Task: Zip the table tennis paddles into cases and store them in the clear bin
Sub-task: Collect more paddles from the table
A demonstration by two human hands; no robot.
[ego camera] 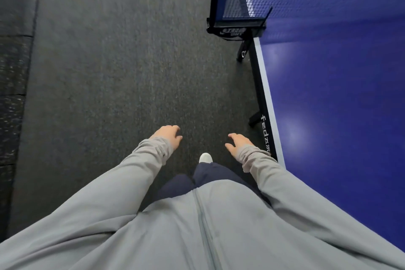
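Wearer's clothing, head view.
Grey zip-front jacket (197,226), zipper running centre; long sleeves with gathered cuffs reaching left hand (167,136) and right hand (237,142). Dark navy trousers (197,180), white shoe (206,157).

- Paddles, cases, clear bin: outside this view.
- Left hand (169,137): bare, with a grey sleeve to the wrist. The palm faces down, the fingers are loosely curled and apart, and it holds nothing. It is well to the left of the table tennis table (339,94).
- Right hand (237,143): bare and grey-sleeved, with the fingers spread and nothing in its grasp. It is near the table's long side edge without touching it.
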